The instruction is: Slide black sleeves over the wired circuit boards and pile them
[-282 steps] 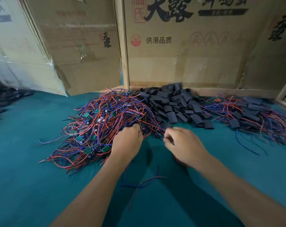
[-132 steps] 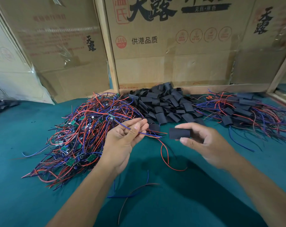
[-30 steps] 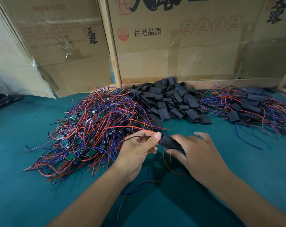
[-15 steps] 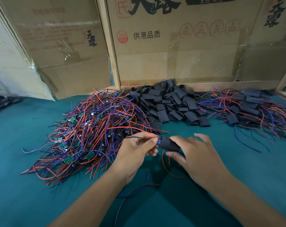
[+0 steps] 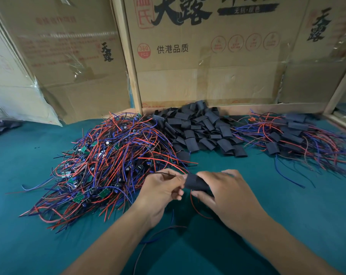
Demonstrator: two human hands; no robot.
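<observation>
Lower centre of frame: two loose wires (image 5: 158, 235) lay on the green counter (image 5: 287, 195) between the forearms. Just above, both hands met at mid-frame. Left hand (image 5: 160, 190) pinched thin wire ends (image 5: 164, 174) between thumb and fingertips. Right hand (image 5: 225, 192) was curled round a black sleeve (image 5: 196, 183), thumb under, fingers over. The sleeve sat between the two hands, touching both. A red wire (image 5: 194, 205) looped down out of it toward the counter. Board inside the sleeve: couldn't tell, hidden.

Left of centre: big tangled heap of red and blue wired boards (image 5: 108, 161), small green boards showing through, no sleeves on them. Its near edge lay just beside the left hand.

Upper centre: pile of empty black sleeves (image 5: 200, 128), touching the wire heap on its left side.

Upper right: pile of finished sleeved boards (image 5: 291, 135), wires trailing out, just beside the empty sleeves.

Far back: cardboard boxes (image 5: 208, 56) with printed characters stood along the counter edge, a wooden post (image 5: 126, 56) between them.
</observation>
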